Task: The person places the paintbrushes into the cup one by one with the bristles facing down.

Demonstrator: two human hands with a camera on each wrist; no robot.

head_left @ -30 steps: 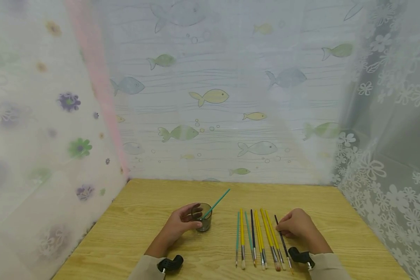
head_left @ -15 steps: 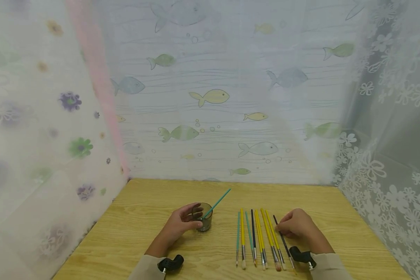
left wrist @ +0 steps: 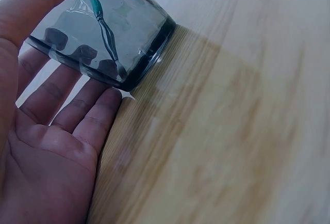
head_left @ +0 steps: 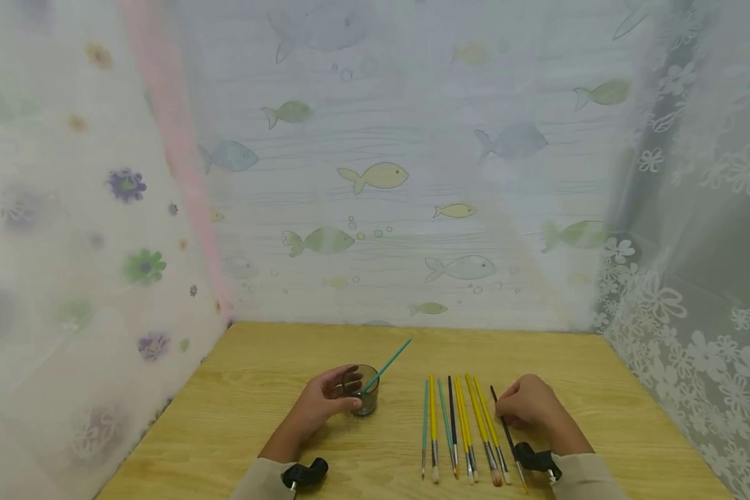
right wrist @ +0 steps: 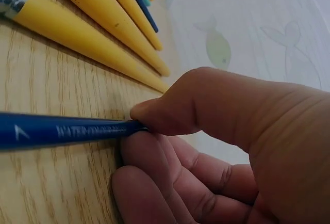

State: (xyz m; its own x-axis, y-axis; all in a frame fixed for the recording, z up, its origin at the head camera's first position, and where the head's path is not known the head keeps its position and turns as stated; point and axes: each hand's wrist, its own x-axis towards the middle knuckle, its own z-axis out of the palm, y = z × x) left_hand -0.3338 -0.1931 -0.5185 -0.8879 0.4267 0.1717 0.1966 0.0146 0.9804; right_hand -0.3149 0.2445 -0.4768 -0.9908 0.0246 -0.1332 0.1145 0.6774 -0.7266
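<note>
My left hand holds a dark see-through glass, its thumb in front and its fingers round the far side. A teal-handled paintbrush leans inside the glass, handle up to the right. The left wrist view shows that brush's bristles down at the bottom of the glass. At the right end of a row of brushes, my right hand pinches a dark blue paintbrush between thumb and fingers near the handle's end. Its bristles point towards me, partly beside the black wrist mount.
Several paintbrushes with yellow, teal and dark blue handles lie side by side between my hands, bristles towards me. The wooden table meets a fish-patterned sheet at the back. Flower-patterned sheets hang at both sides.
The dark blue paintbrush in my right hand has shifted its slant very slightly. My left hand and the glass stay where they were.
</note>
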